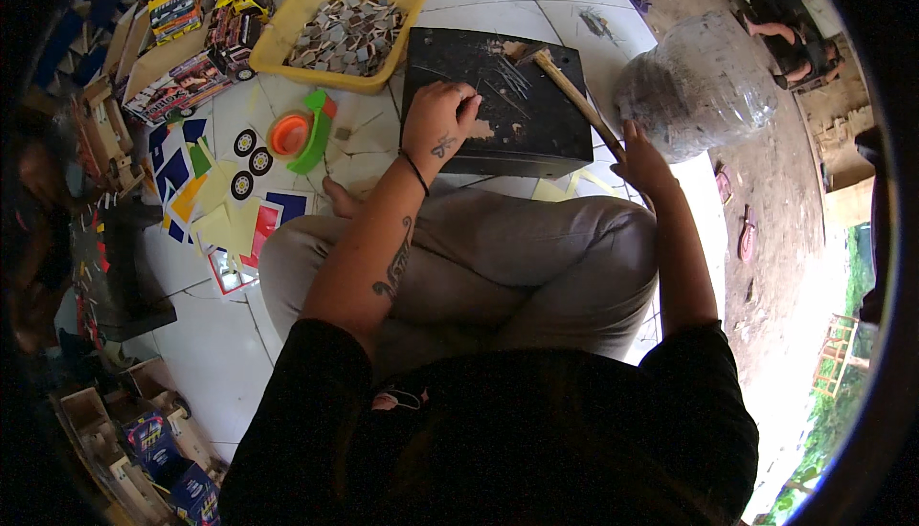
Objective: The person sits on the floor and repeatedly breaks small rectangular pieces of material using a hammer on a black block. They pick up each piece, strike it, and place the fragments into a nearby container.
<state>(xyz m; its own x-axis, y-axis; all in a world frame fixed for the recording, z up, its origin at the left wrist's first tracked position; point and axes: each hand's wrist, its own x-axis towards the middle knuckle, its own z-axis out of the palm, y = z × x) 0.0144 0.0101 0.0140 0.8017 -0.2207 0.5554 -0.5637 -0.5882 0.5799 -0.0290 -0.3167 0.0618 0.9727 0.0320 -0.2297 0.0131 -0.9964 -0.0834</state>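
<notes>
A black wooden box [536,134] stands in front of my crossed legs, its top scuffed in places. Several thin nails [510,76] lie loose on it. My left hand [442,122] is closed over the left part of the box top, fingers curled together; whatever they may hold is hidden. The hammer [579,100] slants across the right side of the box, its head resting near the far edge. Around the lower end of its wooden handle is my right hand [648,160], at the box's right side.
A yellow basin [414,19] of small flat pieces sits beyond the box. Left of it are an orange tape roll in a green dispenser [311,138], black wheels [251,157], coloured sheets [177,177] and toy trucks [182,90]. A wrapped bundle [699,86] stands at right.
</notes>
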